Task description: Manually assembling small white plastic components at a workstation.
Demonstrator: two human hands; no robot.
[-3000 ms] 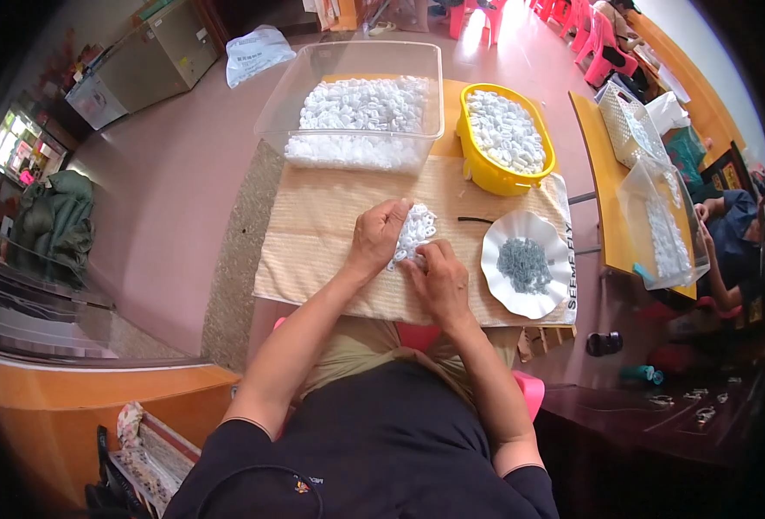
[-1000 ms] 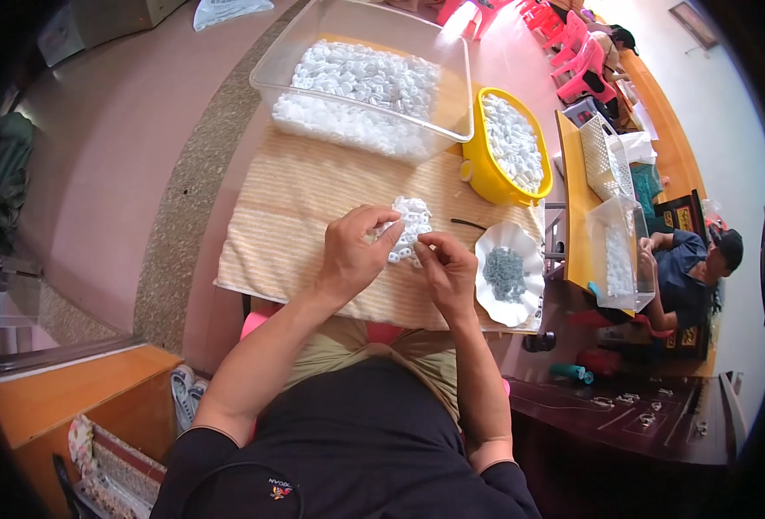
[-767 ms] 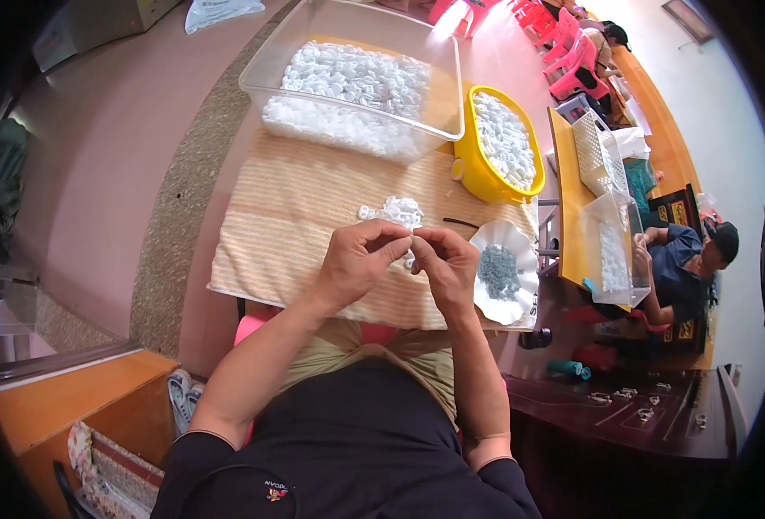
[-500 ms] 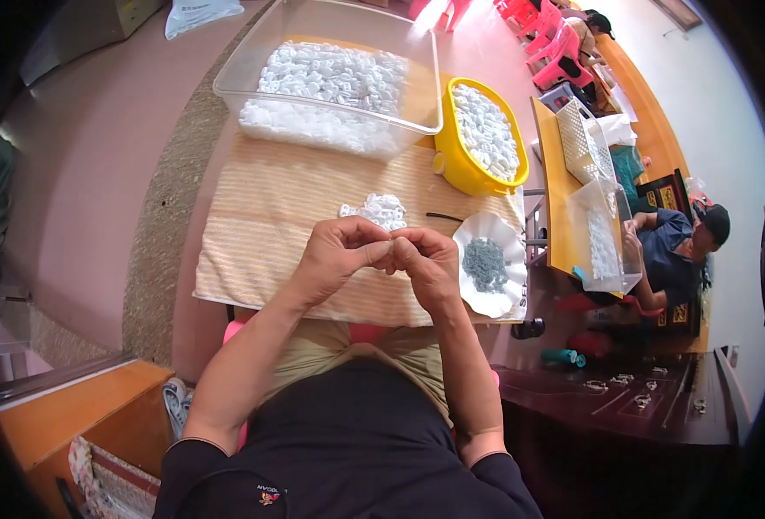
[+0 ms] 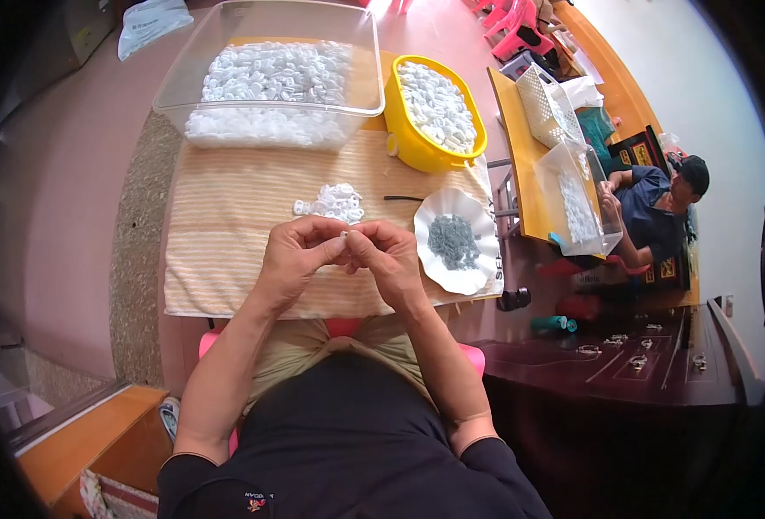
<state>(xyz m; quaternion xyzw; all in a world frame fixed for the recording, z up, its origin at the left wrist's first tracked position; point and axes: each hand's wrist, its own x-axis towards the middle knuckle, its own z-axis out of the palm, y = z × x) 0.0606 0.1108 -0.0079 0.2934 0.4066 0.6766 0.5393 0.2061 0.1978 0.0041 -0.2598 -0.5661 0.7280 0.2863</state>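
Observation:
My left hand [image 5: 294, 259] and my right hand [image 5: 388, 259] meet fingertip to fingertip above the striped cloth. Between them they pinch a small white piece [image 5: 344, 233], mostly covered by the thumbs and fingers. Just beyond the fingertips lies a loose pile of small white plastic parts [image 5: 335, 203]. To the right of my right hand, a white dish with a wavy rim [image 5: 432, 212] holds a heap of tiny grey-green pieces [image 5: 454, 242]. A thin black stick [image 5: 402, 198] lies on the cloth between the pile and the dish.
A clear plastic bin [image 5: 361, 91] of white parts stands at the back left, beside a yellow tub [image 5: 406, 149] filled likewise. The striped cloth [image 5: 218, 259] covers my table. At the right, another person [image 5: 650, 208] works by a second table [image 5: 521, 186] with a clear bin.
The whole view has shifted, so the table and bins appear further left and slightly higher. My hands stay together in the same pinch, and a bit of white now shows between the fingertips.

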